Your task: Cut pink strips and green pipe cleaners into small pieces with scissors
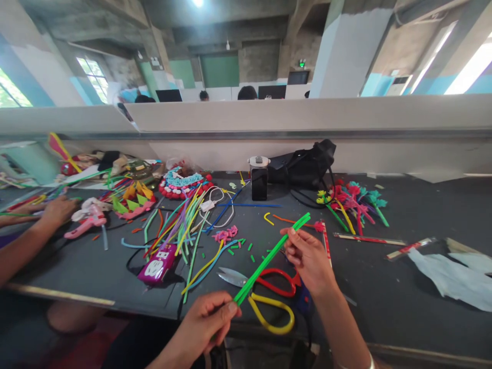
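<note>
A bundle of green pipe cleaners (267,260) runs diagonally between my two hands. My left hand (215,320) pinches its lower end near the table's front edge. Higher up and to the right, the fingers of my right hand (307,253) close round the bundle near its upper end. Beneath it lie scissors with silver blades (232,277) and a red handle (282,282); a yellow loop (274,320) is beside them. Several short green pieces (249,247) are scattered on the dark table (384,287), near a small pink fuzzy piece (226,234).
Loose coloured pipe cleaners (192,220) and a purple pouch (157,264) lie left. Behind stand a phone (259,184) and a black bag (303,164). Fuzzy flowers (355,200) and torn white sheets (442,271) are right. Another person's hand (59,210) works at far left.
</note>
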The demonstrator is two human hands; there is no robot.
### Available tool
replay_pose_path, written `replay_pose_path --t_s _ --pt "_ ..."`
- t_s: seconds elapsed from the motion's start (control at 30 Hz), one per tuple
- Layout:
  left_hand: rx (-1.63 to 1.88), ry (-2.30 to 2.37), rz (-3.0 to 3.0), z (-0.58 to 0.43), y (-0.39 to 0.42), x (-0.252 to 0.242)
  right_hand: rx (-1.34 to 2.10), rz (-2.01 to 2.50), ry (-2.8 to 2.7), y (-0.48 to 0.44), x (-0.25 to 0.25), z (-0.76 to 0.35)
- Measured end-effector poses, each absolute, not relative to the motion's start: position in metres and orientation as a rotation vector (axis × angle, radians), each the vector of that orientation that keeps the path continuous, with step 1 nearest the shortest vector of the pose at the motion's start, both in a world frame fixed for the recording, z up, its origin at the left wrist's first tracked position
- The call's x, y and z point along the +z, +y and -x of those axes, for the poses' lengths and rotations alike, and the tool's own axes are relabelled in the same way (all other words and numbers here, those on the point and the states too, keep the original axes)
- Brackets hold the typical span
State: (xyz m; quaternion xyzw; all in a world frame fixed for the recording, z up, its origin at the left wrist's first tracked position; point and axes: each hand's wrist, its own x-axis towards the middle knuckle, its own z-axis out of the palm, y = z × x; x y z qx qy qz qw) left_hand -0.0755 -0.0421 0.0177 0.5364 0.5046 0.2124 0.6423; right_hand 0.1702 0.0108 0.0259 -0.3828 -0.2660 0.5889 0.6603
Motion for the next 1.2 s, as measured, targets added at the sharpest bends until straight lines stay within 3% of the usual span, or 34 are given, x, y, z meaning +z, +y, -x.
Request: replay_pose_path --t_s 0.83,1.03,1.2 --pt "0.621 1.359 -1.193 0.096 -0.048 0.017 1.39 0.802 -0.557 0.007 0.022 -0.168" --pt "0.329 1.098 -1.358 0.124 -0.028 0.033 1.424 0.888 -0.633 -0.005 0.022 -0.146" --pt "0.511 1.1 -1.443 0.096 -0.013 0.047 1.528 0.935 -0.697 -0.024 0.012 -0.099"
